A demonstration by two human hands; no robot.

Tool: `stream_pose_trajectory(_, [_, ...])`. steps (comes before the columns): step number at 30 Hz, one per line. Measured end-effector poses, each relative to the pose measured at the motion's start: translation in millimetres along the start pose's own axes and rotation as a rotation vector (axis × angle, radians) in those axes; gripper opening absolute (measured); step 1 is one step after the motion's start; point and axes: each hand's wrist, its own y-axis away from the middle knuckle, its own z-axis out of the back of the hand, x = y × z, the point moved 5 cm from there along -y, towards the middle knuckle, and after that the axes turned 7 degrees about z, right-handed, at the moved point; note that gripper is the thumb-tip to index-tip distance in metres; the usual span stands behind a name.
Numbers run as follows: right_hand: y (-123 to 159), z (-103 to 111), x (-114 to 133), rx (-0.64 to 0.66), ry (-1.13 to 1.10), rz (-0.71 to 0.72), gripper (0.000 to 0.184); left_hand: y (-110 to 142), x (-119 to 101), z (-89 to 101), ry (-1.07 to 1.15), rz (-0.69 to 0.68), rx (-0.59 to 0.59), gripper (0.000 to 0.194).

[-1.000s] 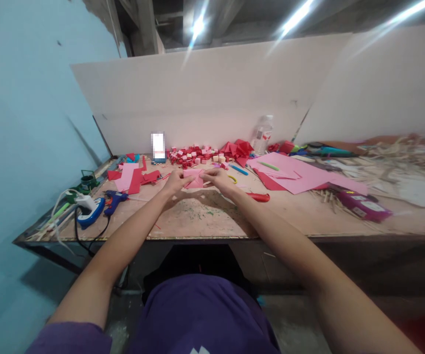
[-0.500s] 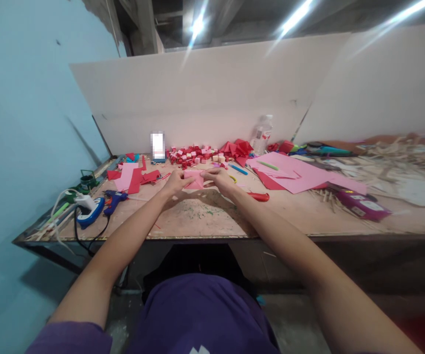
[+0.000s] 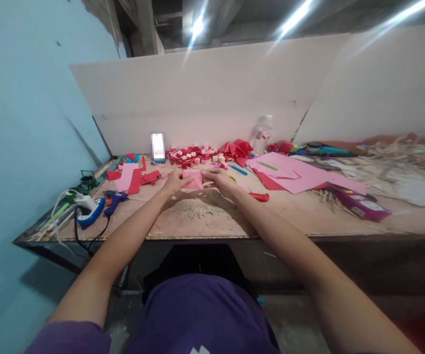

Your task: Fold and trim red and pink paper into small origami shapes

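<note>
A small folded pink paper piece (image 3: 194,180) is held over the middle of the wooden table (image 3: 205,221). My left hand (image 3: 174,184) pinches its left side and my right hand (image 3: 223,181) pinches its right side, fingers closed on the paper. Behind the hands lies a heap of small red and pink folded pieces (image 3: 194,155). Folded red paper shapes (image 3: 237,148) sit just to the right of that heap.
Large pink and red sheets (image 3: 297,177) lie at right, a red-handled tool (image 3: 259,196) near my right wrist. A blue glue gun (image 3: 114,199) and power strip (image 3: 89,210) sit at left. A plastic bottle (image 3: 261,133), a phone (image 3: 158,146), a purple pack (image 3: 362,206) and wooden sticks (image 3: 393,157) stand around.
Both hands stay on the pink piece. The paper looks folded slightly tighter between the fingertips. Nothing else on the table has moved.
</note>
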Motion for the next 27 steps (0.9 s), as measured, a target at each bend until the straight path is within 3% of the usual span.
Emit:
stream_pose_trajectory(13, [2.4, -2.9, 6.2, -0.037, 0.115, 0.045, 0.034, -1.4, 3.8, -2.0, 0.006, -0.010, -0.009, 0.038])
stream_pose_trajectory(20, [2.3, -5.1, 3.9, 0.078, 0.127, 0.020, 0.032, -3.6, 3.3, 4.3, 0.016, -0.025, -0.065, 0.032])
stream_pose_trajectory(27, [0.2, -1.7, 0.9, 0.033, 0.151, 0.030, 0.030, -5.2, 3.8, 4.3, 0.026, -0.040, -0.075, 0.031])
